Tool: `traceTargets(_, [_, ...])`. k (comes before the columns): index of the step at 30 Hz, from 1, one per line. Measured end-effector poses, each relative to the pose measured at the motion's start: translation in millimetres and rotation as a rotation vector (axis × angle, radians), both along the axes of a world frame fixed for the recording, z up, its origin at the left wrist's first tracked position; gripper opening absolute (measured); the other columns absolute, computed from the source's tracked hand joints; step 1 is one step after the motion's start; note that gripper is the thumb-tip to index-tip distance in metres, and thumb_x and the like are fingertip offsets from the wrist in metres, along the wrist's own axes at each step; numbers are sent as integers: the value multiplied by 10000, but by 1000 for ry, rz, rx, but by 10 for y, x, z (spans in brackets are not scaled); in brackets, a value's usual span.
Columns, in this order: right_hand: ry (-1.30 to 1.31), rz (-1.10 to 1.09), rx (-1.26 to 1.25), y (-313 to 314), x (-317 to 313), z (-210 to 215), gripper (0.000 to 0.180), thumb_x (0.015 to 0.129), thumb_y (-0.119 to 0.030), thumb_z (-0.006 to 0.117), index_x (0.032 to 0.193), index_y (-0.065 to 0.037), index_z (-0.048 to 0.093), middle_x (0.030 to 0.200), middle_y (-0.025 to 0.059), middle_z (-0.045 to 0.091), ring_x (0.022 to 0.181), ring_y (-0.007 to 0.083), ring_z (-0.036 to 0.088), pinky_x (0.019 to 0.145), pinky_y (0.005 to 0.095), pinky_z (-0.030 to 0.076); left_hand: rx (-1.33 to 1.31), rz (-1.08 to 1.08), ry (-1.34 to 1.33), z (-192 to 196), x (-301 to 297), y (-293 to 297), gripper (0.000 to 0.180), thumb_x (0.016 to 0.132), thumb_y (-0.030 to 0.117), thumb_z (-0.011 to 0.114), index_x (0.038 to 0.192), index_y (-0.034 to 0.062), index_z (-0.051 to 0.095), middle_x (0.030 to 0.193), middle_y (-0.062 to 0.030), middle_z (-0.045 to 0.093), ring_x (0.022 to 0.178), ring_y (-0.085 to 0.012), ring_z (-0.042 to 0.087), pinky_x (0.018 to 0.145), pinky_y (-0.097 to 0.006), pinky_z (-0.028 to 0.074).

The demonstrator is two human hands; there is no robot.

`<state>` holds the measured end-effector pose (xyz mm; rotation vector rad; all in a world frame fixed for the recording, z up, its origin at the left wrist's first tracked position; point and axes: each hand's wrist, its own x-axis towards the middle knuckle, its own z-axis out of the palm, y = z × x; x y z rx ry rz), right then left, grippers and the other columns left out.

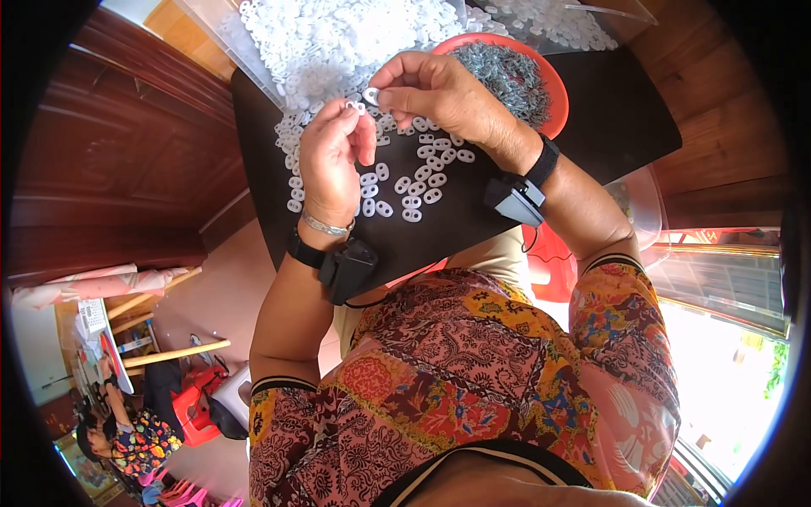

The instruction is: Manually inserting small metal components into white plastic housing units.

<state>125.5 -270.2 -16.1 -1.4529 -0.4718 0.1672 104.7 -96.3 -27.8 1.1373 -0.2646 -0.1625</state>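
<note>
My left hand (331,160) is closed in a pinch on a small white plastic piece (358,108). Close beside it, my right hand (443,95) grips another small white oval plastic piece (372,96) between thumb and fingers. Both hands are over the dark table (338,253), their fingertips almost meeting. Below and between them, many loose white oval pieces with two holes (411,202) lie scattered on the tabletop. The fingers partly cover both held pieces.
A clear bin heaped with white pieces (338,42) stands at the far left. Right of it, an orange-red bowl (556,91) holds small grey metal parts (500,78). Another clear container (621,13) is behind. Another person (139,439) is at lower left.
</note>
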Motion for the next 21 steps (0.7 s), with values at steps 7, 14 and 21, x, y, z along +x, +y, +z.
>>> traceTargets(7, [-17,-45,5,-16,-11,38,168,831,-91,637,956,16,602,769,23,614,648,56,561,584,194,476,187,111,-8,10,-60,-55,193,870,174,493,764,28,561,615,-4,513,489,-56,422,452,-181,321])
traceTargets(14, [-67,-82,-62,1,-18,55,163,828,-98,645,949,8,618,765,17,614,648,53,556,579,195,476,239,132,-19,16,-61,-42,179,869,165,507,784,21,570,652,3,520,522,-38,429,444,-168,322])
traceTargets(21, [-90,-90,-96,-21,-12,55,163,826,-95,649,959,-3,632,768,11,619,655,55,556,586,197,481,286,124,5,32,-81,-57,170,864,165,519,784,24,568,679,3,528,533,-30,426,451,-161,332])
